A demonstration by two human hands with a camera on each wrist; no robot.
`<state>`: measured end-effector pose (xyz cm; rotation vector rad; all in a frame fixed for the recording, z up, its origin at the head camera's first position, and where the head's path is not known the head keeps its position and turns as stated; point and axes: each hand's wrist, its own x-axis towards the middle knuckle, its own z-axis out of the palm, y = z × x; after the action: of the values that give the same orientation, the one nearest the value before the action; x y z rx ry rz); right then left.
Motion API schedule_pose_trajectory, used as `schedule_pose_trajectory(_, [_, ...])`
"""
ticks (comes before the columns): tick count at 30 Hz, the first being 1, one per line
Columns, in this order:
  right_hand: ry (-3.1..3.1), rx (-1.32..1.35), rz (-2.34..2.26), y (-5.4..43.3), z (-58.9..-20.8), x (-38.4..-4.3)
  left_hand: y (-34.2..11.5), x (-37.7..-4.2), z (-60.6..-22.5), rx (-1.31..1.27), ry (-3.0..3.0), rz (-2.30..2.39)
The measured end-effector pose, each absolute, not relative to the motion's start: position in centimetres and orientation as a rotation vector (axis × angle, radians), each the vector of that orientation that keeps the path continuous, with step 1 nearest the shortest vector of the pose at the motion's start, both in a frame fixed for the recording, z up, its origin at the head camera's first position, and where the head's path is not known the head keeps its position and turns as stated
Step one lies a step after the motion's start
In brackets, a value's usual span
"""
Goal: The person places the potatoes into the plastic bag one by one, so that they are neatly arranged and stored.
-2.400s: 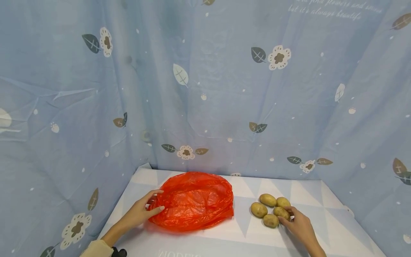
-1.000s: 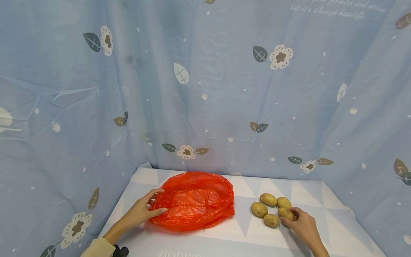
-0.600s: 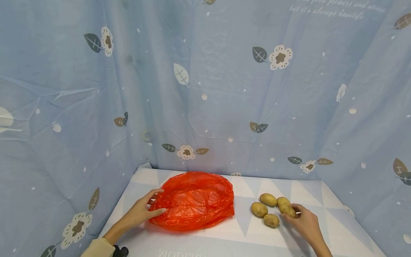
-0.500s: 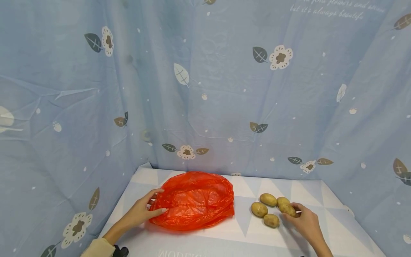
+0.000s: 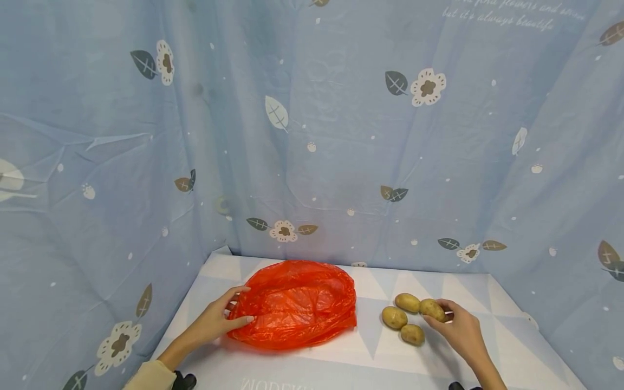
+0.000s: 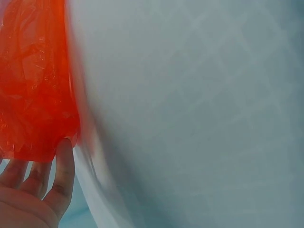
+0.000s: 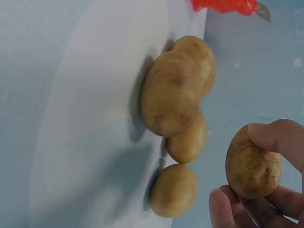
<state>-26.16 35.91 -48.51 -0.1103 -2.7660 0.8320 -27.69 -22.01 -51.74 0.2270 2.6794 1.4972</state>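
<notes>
On the left of the table in the head view lies a thin, crinkled red plastic bag (image 5: 297, 309), puffed out and wide. My left hand (image 5: 221, 317) holds its left end, thumb at the near side and fingers at the far side; the left wrist view has fingertips right at the bag's edge (image 6: 38, 95). On the right, my right hand (image 5: 460, 327) grips a yellow-brown potato (image 5: 431, 310) between thumb and fingers. The right wrist view shows this potato (image 7: 252, 166) raised above the table. Several other potatoes (image 7: 169, 92) lie grouped beside it, one hidden behind the held one in the head view.
The white and pale blue patterned table (image 5: 375, 363) ends against a blue curtain (image 5: 341, 135) with leaf and flower prints, at the back and both sides. Dark straps with small knobs (image 5: 184, 381) sit at the wrists.
My right hand has picked up the nearest right-hand potato from the group, raising it and shifting it slightly away, over the one behind. The left hand and the bag have stayed nearly still.
</notes>
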Motion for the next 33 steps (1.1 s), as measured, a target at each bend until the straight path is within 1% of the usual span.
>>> schedule_pose_trajectory(16, [-2.708, 0.025, 0.892, 32.8, -47.3, -26.8, -22.0, -27.5, -51.5, 0.243, 2.652, 1.515])
schedule_pose_trajectory(33, [-2.693, 0.082, 1.026, 30.0, -47.0, -27.4, -21.8, -27.3, -51.2, 0.230, 2.657, 1.520])
